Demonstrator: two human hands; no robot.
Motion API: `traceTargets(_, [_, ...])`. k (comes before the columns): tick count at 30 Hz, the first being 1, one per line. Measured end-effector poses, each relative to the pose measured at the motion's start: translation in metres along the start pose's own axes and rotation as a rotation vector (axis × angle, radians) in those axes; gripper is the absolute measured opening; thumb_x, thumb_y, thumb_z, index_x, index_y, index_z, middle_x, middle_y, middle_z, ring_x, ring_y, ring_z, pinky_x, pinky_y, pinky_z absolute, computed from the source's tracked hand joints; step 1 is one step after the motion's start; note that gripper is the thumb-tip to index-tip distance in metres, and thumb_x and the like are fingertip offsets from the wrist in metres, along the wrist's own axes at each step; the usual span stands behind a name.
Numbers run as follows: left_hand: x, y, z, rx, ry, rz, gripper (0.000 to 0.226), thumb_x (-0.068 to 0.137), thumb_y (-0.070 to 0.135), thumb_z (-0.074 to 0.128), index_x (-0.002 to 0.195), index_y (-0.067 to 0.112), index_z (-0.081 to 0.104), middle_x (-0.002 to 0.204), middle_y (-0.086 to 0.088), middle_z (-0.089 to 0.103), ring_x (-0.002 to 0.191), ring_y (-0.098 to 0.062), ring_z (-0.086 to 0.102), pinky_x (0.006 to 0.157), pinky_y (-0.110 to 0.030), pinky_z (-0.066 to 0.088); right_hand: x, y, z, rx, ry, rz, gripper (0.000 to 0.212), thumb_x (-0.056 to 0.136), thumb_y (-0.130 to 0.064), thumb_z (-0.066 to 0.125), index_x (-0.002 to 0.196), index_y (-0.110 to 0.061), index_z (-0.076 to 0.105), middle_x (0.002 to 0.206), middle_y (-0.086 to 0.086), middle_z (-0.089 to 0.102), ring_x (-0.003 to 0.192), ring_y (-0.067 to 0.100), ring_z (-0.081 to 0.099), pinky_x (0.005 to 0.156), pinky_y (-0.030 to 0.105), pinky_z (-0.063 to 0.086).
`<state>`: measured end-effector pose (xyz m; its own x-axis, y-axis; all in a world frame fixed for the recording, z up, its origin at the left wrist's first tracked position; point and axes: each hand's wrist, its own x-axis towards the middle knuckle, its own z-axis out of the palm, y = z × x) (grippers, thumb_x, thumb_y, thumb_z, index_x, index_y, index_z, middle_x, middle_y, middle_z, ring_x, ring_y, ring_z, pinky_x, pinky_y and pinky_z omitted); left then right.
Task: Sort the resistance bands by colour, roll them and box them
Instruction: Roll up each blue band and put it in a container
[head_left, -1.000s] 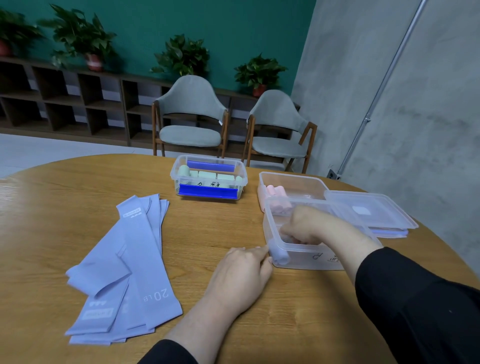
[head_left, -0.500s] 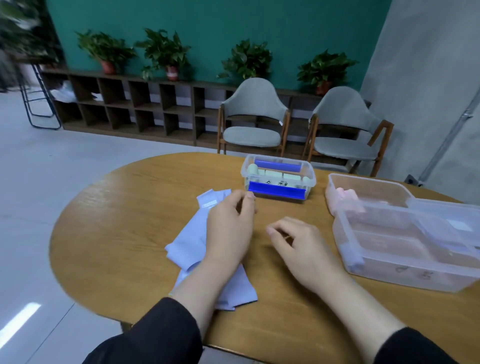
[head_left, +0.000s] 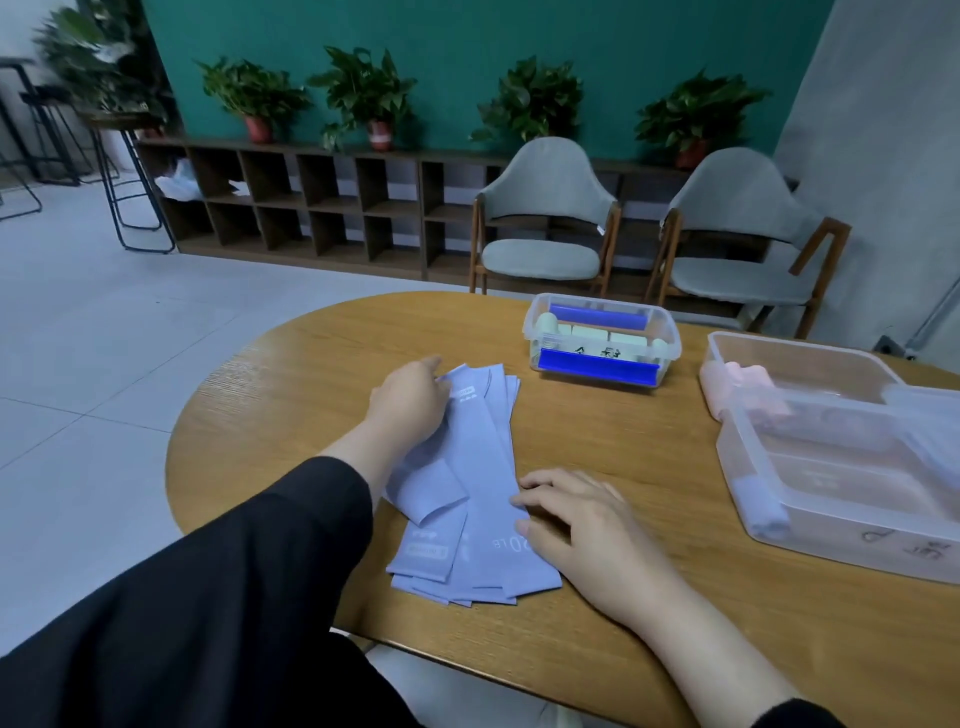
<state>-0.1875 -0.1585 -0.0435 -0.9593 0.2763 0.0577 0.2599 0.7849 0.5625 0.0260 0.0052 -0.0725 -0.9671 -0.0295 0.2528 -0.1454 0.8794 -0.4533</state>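
Resistance bands (head_left: 470, 483) — lilac, flat, overlapping

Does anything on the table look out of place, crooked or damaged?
Nothing looks damaged or spilled. The lavender bands lie in a loose, fanned pile, not squared, with one folded over near the left hand. The right hand rests on the pile's edge.

left hand (head_left: 410, 402): flat, fingers extended | right hand (head_left: 571, 519): palm down, fingers relaxed
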Motion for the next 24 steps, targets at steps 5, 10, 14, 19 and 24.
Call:
traceTargets(5, [0.013, -0.005, 0.002, -0.026, -0.015, -0.054, 0.031, 0.098, 0.017, 0.055, 0.127, 0.02, 0.066, 0.118, 0.0, 0.069, 0.116, -0.03, 0.059, 0.105, -0.046, 0.043, -0.001, -0.003, -0.002, -0.027, -0.008, 0.008, 0.028, 0.098, -0.045, 0.055, 0.123, -0.037, 0.065, 0.131, -0.03, 0.05, 0.121, -0.014, 0.035, 0.101, 0.012, 0.02])
traceTargets(10, [0.011, 0.001, -0.008, -0.084, 0.042, -0.013, 0.018, 0.094, 0.014, 0.056, 0.079, 0.017, 0.065, 0.072, -0.002, 0.063, 0.079, -0.029, 0.06, 0.071, -0.035, 0.047, -0.001, -0.003, -0.003, -0.031, -0.013, 0.008, 0.028, 0.099, -0.046, 0.054, 0.124, -0.037, 0.064, 0.13, -0.032, 0.049, 0.119, -0.015, 0.034, 0.101, 0.012, 0.021])
traceTargets(14, [-0.01, 0.025, -0.02, -0.399, 0.066, 0.145, 0.014, 0.1, 0.017, 0.054, 0.092, 0.011, 0.064, 0.079, -0.002, 0.061, 0.069, -0.015, 0.051, 0.06, -0.028, 0.039, 0.0, -0.003, -0.002, 0.027, 0.012, 0.009, 0.028, 0.098, -0.044, 0.057, 0.124, -0.036, 0.063, 0.128, -0.032, 0.05, 0.119, -0.012, 0.039, 0.103, 0.018, 0.03])
traceTargets(19, [-0.039, 0.07, -0.027, -0.513, -0.153, 0.353, 0.011, 0.099, 0.019, 0.064, 0.091, 0.027, 0.066, 0.085, 0.004, 0.069, 0.077, -0.003, 0.059, 0.072, -0.023, 0.045, 0.016, 0.0, -0.025, 0.463, 0.34, 0.228, 0.054, 0.089, -0.029, 0.074, 0.134, -0.04, 0.046, 0.131, -0.02, 0.053, 0.119, -0.003, 0.053, 0.099, 0.024, 0.045])
traceTargets(24, [-0.06, 0.111, -0.026, -0.677, -0.315, 0.414, 0.009, 0.095, 0.017, 0.07, 0.099, 0.019, 0.062, 0.077, -0.012, 0.056, 0.07, -0.02, 0.046, 0.059, -0.022, 0.037, 0.034, -0.008, -0.071, 0.573, 0.464, 0.297, 0.035, 0.094, -0.019, 0.069, 0.127, -0.027, 0.06, 0.107, -0.014, 0.068, 0.097, -0.001, 0.063, 0.086, 0.024, 0.051])
